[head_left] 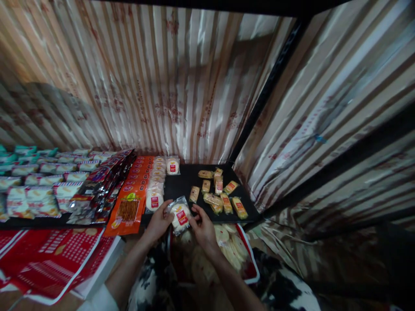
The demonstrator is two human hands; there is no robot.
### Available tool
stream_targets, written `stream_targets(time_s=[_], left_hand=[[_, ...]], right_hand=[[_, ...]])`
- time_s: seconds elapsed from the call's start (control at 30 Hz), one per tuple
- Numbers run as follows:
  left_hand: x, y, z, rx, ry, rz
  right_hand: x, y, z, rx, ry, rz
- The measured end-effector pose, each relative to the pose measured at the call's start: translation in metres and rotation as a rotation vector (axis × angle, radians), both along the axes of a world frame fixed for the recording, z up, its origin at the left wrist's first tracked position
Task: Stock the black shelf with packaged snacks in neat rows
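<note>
Between my two hands is a round white cracker packet in clear wrap with a red label. My left hand grips its left edge. On the opposite edge, my right hand pinches the wrap with thumb and fingers. Just behind, a row of similar round packets lies overlapped on the black shelf, with one single packet at the back beside it. Below my forearms, an open red bag with a white rim holds more round wrapped packets.
Several small yellow wrapped snacks lie scattered on the shelf's right end. Leftward are orange snack bags, dark packets and white packets. A red printed bag sits lower left. A black post and striped curtain stand behind.
</note>
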State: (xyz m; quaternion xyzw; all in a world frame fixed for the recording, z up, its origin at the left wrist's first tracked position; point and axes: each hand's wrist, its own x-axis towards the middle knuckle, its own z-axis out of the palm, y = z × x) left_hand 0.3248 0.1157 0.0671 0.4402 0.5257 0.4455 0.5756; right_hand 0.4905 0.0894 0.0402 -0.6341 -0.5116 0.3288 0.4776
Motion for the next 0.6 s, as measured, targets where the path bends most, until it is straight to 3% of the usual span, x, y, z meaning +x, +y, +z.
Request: stream_targets(time_s=[0.1,0.2,0.4,0.47,0.6], left_hand=[[-0.002,0.016,0.001,0.048,0.043,-0.102],[-0.001,0.035,0.003,0.061,0.132,-0.089],[0.015,0.061,0.009,0.251,0.510,0.219],[0.026,0.065,0.008,0.299,0.561,0.240],[0.050,0.081,-0.003,0.201,0.526,0.208]], right_hand=[[0.003,0.018,0.016,-0.048,-0.113,0.152],[0.004,0.040,0.025,-0.082,-0.189,0.232],[0.003,0.110,0.017,-0.082,-0.237,0.145],[-0.001,0.134,0.014,-0.097,-0.255,0.110],[-0.012,0.172,0.011,-0.161,-0.335,0.053]])
